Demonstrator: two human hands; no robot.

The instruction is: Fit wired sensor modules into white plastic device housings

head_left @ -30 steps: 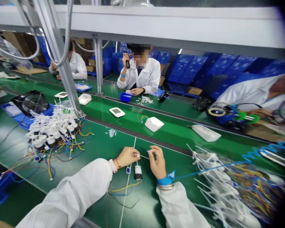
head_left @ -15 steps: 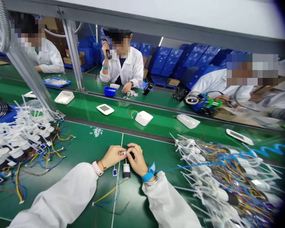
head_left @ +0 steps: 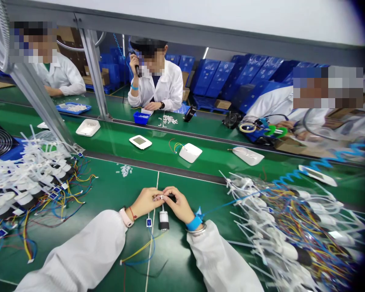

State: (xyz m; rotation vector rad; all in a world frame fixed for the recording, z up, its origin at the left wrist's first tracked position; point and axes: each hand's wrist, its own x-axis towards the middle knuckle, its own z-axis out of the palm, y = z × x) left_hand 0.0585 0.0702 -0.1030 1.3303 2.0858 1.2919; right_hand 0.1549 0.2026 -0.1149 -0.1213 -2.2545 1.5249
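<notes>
Right grip [head_left: 180, 205] has joined left grip [head_left: 143, 201].

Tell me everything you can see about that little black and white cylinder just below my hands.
The cylinder has a smooth, plastic-looking white upper part and a black lower part, with a metallic-looking end nearest you. A pale tube runs from its top toward the fingertips of your left hand and right hand. Yellow wire shows at its lower end. It sits roughly upright in the picture, right of the white line; whether it touches the table is unclear.
</notes>
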